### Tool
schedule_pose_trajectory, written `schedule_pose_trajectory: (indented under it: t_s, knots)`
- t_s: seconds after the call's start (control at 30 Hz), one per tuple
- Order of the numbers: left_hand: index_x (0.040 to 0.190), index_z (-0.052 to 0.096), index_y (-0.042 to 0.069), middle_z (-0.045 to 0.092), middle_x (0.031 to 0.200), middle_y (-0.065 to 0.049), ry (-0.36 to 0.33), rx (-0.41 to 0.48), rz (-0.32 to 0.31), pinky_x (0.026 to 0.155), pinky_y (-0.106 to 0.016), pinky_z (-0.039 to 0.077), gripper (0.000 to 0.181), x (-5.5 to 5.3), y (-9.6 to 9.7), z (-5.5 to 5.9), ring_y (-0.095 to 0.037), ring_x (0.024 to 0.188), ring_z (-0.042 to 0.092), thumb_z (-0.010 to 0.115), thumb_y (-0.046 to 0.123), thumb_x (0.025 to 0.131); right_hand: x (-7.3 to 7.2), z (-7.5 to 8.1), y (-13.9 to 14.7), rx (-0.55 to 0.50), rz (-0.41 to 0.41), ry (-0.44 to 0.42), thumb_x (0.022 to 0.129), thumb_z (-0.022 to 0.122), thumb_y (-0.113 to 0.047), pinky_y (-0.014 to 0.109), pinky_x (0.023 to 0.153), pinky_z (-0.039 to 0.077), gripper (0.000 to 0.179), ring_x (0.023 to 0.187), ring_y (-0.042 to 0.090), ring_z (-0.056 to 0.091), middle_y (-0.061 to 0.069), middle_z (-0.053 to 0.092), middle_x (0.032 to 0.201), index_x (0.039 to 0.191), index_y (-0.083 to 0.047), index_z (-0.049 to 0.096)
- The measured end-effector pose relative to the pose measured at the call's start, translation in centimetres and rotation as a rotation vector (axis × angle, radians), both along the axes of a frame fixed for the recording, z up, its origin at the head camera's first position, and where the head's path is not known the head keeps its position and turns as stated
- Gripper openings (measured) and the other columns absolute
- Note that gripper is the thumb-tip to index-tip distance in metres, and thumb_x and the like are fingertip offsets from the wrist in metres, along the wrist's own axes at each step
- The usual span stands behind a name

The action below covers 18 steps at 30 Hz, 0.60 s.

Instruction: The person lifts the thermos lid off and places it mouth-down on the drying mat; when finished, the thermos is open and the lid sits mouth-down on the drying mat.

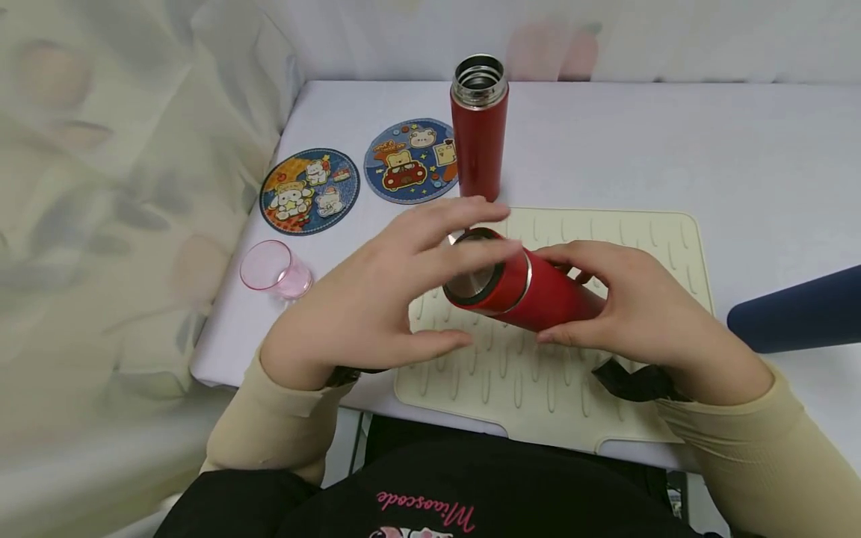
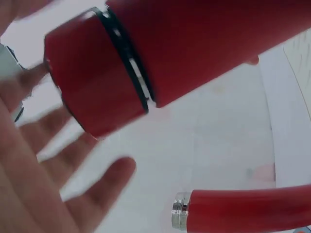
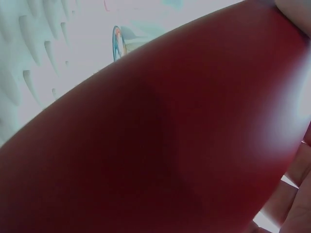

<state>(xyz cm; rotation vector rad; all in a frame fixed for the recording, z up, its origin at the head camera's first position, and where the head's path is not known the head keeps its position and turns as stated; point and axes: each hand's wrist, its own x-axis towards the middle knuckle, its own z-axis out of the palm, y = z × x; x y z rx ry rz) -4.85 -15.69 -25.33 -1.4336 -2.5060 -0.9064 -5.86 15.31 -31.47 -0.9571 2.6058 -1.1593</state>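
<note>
My right hand [image 1: 635,310] grips the body of a red vacuum flask [image 1: 554,295], which is held tilted above the mat with its cap end toward the left. A thin silver ring lies between the body and the red cap [image 2: 92,73], whose end is a steel-coloured disc with a dark rim. Around that cap end, the left hand [image 1: 383,288] is spread with fingers extended, gripping nothing. In the right wrist view the flask's body [image 3: 155,126] covers most of the picture. A second red flask [image 1: 479,142] stands uncapped behind, its steel mouth bare.
Beneath the hands lies a cream drying mat [image 1: 551,403] with raised ridges. Two round cartoon coasters [image 1: 311,191] lie at the back left, near a small pink glass [image 1: 276,270]. A dark blue bottle [image 1: 800,310] lies at the right edge. Patterned cloth [image 1: 134,224] hangs at the left.
</note>
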Motion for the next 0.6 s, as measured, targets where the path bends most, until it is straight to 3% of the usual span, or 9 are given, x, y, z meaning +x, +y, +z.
schedule_pose_trajectory:
  t_s: [0.07, 0.13, 0.27, 0.33, 0.43, 0.5, 0.53, 0.6]
  knots:
    - [0.151, 0.067, 0.011, 0.051, 0.168, -0.017, -0.021, 0.01, -0.093, 0.134, -0.05, 0.031, 0.061, -0.1, -0.2, 0.1, -0.033, 0.164, 0.037, 0.078, 0.004, 0.092, 0.0, 0.1, 0.1, 0.004, -0.006, -0.004, 0.073, 0.106, -0.031, 0.039, 0.079, 0.064, 0.084, 0.11, 0.02, 0.068, 0.001, 0.076, 0.133, 0.147, -0.016, 0.069]
    - [0.145, 0.072, 0.012, 0.054, 0.165, -0.017, -0.02, 0.028, -0.127, 0.134, -0.05, 0.032, 0.057, -0.2, -0.2, 0.1, -0.034, 0.163, 0.039, 0.068, -0.008, 0.091, 0.0, 0.1, 0.1, 0.01, -0.01, -0.008, 0.073, 0.106, -0.031, 0.038, 0.079, 0.064, 0.083, 0.109, 0.019, 0.068, -0.001, 0.075, 0.132, 0.147, -0.018, 0.069]
    - [0.138, 0.076, 0.013, 0.062, 0.154, -0.015, -0.023, 0.063, -0.083, 0.123, -0.046, 0.045, 0.048, -0.3, -0.1, 0.0, -0.03, 0.151, 0.052, 0.073, -0.002, 0.092, 0.0, 0.1, 0.0, 0.022, -0.006, -0.023, 0.074, 0.106, -0.03, 0.041, 0.082, 0.065, 0.082, 0.11, 0.017, 0.068, -0.004, 0.075, 0.132, 0.147, -0.02, 0.069]
    - [0.136, 0.076, 0.011, 0.066, 0.144, -0.013, -0.035, 0.077, -0.026, 0.112, -0.042, 0.053, 0.047, -0.3, 0.0, 0.0, -0.025, 0.138, 0.059, 0.084, 0.009, 0.09, 0.1, 0.1, -0.2, 0.028, 0.002, -0.03, 0.075, 0.105, -0.03, 0.046, 0.086, 0.064, 0.082, 0.112, 0.017, 0.068, -0.004, 0.075, 0.132, 0.148, -0.021, 0.069]
    - [0.135, 0.076, 0.01, 0.073, 0.122, -0.007, 0.008, 0.055, 0.13, 0.092, -0.037, 0.058, 0.058, -0.2, 0.4, -0.3, -0.018, 0.113, 0.066, 0.094, 0.035, 0.085, 0.1, 0.2, -0.3, 0.034, 0.012, -0.041, 0.075, 0.105, -0.031, 0.051, 0.089, 0.063, 0.081, 0.115, 0.02, 0.069, -0.003, 0.075, 0.132, 0.148, -0.02, 0.07]
    - [0.133, 0.076, 0.008, 0.074, 0.105, -0.004, 0.054, 0.028, 0.242, 0.082, -0.036, 0.058, 0.068, -0.1, 0.8, -0.7, -0.016, 0.097, 0.066, 0.093, 0.052, 0.083, 0.1, 0.2, -0.4, 0.038, 0.017, -0.039, 0.076, 0.105, -0.031, 0.053, 0.091, 0.063, 0.08, 0.115, 0.021, 0.069, -0.002, 0.075, 0.132, 0.147, -0.02, 0.07]
    - [0.133, 0.075, 0.008, 0.074, 0.102, -0.004, 0.074, 0.014, 0.289, 0.081, -0.037, 0.058, 0.073, -0.1, 1.0, -0.8, -0.017, 0.094, 0.065, 0.087, 0.063, 0.087, 0.1, 0.2, -0.4, 0.039, 0.015, -0.038, 0.075, 0.105, -0.031, 0.053, 0.09, 0.063, 0.081, 0.115, 0.021, 0.07, -0.002, 0.075, 0.132, 0.147, -0.019, 0.07]
    - [0.137, 0.074, 0.008, 0.075, 0.107, -0.005, 0.074, 0.02, 0.323, 0.085, -0.039, 0.057, 0.081, -0.1, 1.2, -1.1, -0.018, 0.099, 0.066, 0.079, 0.073, 0.089, 0.0, 0.2, -0.4, 0.036, 0.01, -0.036, 0.075, 0.105, -0.031, 0.052, 0.089, 0.063, 0.081, 0.114, 0.021, 0.07, -0.001, 0.076, 0.133, 0.147, -0.018, 0.07]
